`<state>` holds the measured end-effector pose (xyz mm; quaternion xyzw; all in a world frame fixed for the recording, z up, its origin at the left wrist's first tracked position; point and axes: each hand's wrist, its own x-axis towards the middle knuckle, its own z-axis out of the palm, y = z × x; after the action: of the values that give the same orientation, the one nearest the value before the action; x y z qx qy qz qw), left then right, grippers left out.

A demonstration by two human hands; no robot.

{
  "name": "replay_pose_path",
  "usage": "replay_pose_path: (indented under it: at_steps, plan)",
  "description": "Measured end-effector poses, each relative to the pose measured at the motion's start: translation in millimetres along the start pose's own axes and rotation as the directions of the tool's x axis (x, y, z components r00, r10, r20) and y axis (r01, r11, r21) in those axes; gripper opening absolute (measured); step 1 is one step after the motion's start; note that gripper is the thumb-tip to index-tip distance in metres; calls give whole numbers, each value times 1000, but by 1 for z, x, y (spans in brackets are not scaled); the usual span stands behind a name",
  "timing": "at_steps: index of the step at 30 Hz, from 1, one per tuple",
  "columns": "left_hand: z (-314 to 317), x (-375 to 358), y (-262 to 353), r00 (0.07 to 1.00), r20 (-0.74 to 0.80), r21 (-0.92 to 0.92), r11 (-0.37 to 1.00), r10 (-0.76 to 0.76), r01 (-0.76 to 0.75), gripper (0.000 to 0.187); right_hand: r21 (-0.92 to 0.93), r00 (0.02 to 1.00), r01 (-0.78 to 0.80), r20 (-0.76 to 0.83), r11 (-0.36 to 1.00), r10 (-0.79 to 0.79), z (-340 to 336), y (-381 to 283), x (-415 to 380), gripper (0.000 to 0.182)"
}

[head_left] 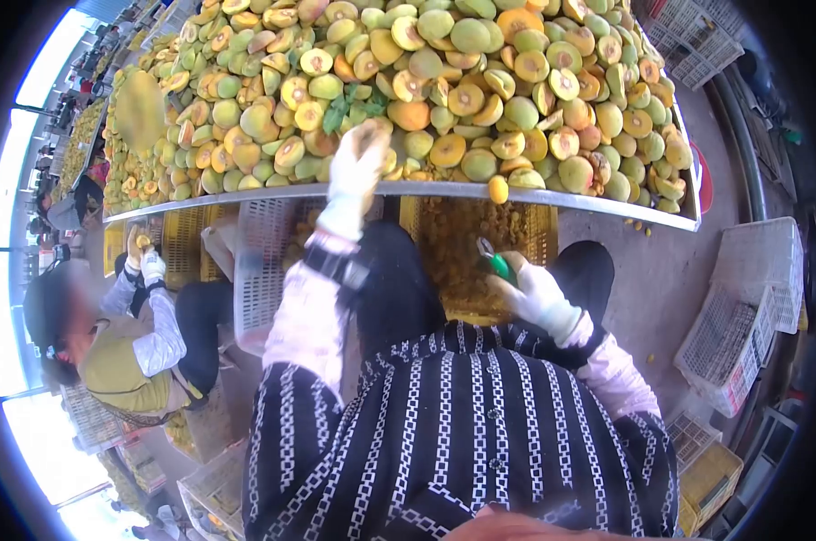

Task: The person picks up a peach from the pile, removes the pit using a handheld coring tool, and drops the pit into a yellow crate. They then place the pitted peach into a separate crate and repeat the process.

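Observation:
My left hand (pixel 358 167), in a white glove stained at the fingertips, reaches over the near edge of a heap of halved peaches (pixel 448 149). Its fingers are blurred against the fruit, so whether they grip a piece cannot be told. A sprig of green leaves (pixel 349 106) lies just beyond it. Over my lap, my gloved right hand (pixel 541 296) is closed around green-handled pliers (pixel 495 261) with a curved metal end pointing up and left. Below them, between my knees, stands a yellow crate (pixel 543 236) with brownish scraps inside. A small yellow piece (pixel 498 189) sits on the table's metal rim.
The metal-edged table (pixel 606 209) spans the front. A white crate (pixel 250 270) stands by my left knee. On the left sits a co-worker (pixel 137 361) with gloved hands raised. Stacked white crates (pixel 733 316) are at right, and a red basin (pixel 702 180) shows beyond the table corner.

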<state>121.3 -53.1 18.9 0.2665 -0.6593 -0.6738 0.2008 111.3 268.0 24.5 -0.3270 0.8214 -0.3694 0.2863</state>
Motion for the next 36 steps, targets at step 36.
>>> replay_pose_path:
  at_steps: [36]
  plan:
    - [43,-105,14,955,278,-956,121,98,266,44,-59,903,344,-254,937,-347,-13,-37,-16,44]
